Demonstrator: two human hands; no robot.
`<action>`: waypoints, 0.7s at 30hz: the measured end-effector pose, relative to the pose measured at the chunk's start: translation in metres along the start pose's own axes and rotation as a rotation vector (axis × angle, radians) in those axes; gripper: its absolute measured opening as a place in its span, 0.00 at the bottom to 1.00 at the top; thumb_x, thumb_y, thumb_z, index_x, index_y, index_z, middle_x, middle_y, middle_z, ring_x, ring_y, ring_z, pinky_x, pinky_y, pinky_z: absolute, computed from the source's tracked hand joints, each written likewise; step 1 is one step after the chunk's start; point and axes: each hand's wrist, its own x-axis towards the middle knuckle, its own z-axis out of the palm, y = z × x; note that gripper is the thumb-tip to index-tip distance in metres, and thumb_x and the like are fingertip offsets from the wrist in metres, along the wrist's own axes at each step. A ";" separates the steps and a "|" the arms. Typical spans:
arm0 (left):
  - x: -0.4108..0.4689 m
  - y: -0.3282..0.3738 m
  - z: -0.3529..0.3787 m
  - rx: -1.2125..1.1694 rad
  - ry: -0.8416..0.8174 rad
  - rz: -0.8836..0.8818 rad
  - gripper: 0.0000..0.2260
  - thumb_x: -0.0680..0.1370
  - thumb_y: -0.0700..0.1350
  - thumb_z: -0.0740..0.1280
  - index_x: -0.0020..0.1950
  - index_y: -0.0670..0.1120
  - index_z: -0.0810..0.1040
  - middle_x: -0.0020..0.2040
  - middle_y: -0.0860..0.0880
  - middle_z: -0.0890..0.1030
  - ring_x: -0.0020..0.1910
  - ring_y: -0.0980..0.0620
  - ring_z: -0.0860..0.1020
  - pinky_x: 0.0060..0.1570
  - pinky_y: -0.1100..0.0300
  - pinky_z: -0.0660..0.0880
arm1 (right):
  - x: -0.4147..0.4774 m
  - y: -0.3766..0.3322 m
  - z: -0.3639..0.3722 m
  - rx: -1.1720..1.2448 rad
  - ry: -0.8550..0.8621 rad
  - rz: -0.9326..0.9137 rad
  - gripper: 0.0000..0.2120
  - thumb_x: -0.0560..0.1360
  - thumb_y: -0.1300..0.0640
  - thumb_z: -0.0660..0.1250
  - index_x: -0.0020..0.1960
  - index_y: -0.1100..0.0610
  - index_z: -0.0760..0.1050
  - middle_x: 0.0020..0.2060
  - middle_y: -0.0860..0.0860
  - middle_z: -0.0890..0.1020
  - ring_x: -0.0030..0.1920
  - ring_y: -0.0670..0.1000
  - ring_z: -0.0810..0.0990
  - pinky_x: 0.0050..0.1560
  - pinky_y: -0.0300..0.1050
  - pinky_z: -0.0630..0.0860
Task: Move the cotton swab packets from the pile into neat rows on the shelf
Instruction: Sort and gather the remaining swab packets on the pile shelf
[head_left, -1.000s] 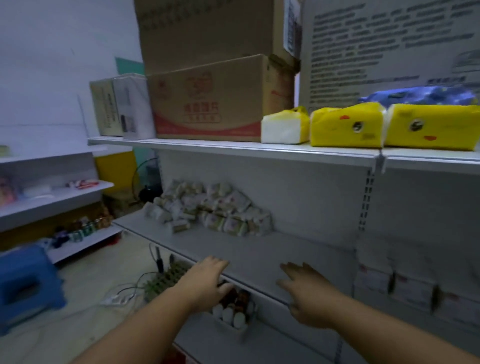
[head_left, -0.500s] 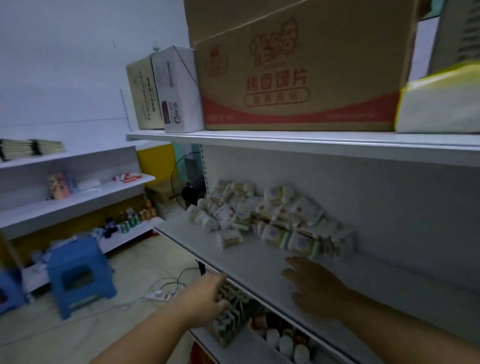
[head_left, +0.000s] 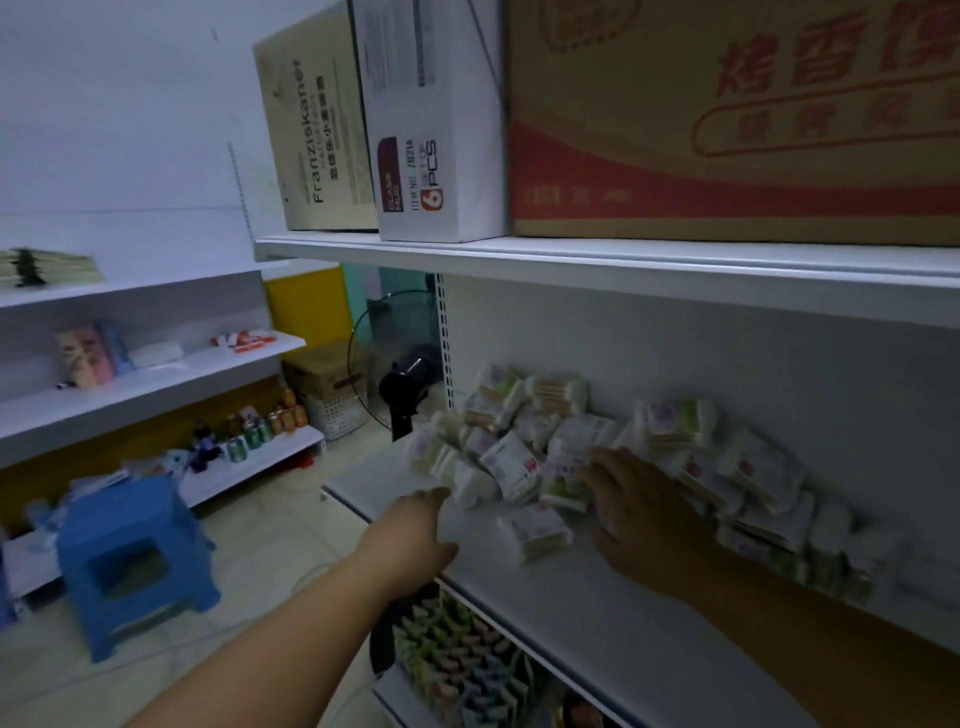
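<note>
Head view: a pile of cotton swab packets (head_left: 566, 441) lies heaped on the middle shelf (head_left: 582, 629) of a white rack, pushed up against the back panel and spreading off to the right. The packets lie at all angles, some flat, some propped on others; none stand in a row. One loose packet (head_left: 537, 530) lies flat on the shelf just in front of the heap, between the two hands.

The right hand (head_left: 641, 506) is palm down over the front of the pile, fingers straight and spread, their tips resting on the packets. Its grip is slack: nothing is curled round or pinched. The left hand (head_left: 415, 527) reaches in over the shelf's front left corner, fingers extended toward the near edge of the heap, close to it. Whether the tips touch a packet is blurred; its grip holds nothing.

On the upper shelf (head_left: 597, 265) stand a tan Franziskaner carton (head_left: 317, 124), a white glass mug box (head_left: 434, 156) marked 6 PCS just beside it, and a large brown carton (head_left: 727, 130) with a red band and red print. Below the middle shelf sits a tray of small coloured sachets (head_left: 457, 670). A black fan (head_left: 402, 374) stands past the rack's left end. A blue plastic stool (head_left: 135, 556) stands on the floor, near a side rack bearing drink cans (head_left: 254, 434).
</note>
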 end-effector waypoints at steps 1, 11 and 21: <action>0.014 -0.006 0.002 -0.015 0.014 0.005 0.33 0.75 0.57 0.67 0.76 0.51 0.57 0.72 0.48 0.66 0.68 0.47 0.67 0.62 0.56 0.68 | 0.010 -0.003 0.004 -0.038 0.009 0.020 0.30 0.57 0.55 0.80 0.57 0.63 0.79 0.57 0.62 0.80 0.55 0.63 0.80 0.52 0.60 0.77; 0.093 -0.034 0.042 -0.232 0.184 0.022 0.37 0.70 0.65 0.66 0.75 0.57 0.56 0.68 0.48 0.65 0.66 0.44 0.64 0.59 0.51 0.68 | 0.058 -0.018 0.033 -0.199 -0.087 0.236 0.41 0.68 0.41 0.72 0.70 0.65 0.66 0.68 0.61 0.71 0.72 0.62 0.63 0.73 0.59 0.48; 0.099 -0.041 0.059 -0.306 0.243 0.079 0.36 0.67 0.68 0.65 0.72 0.61 0.57 0.67 0.49 0.66 0.66 0.47 0.64 0.62 0.51 0.65 | 0.044 -0.056 0.034 0.238 0.120 0.652 0.42 0.64 0.48 0.78 0.72 0.58 0.64 0.67 0.52 0.69 0.67 0.52 0.69 0.66 0.48 0.70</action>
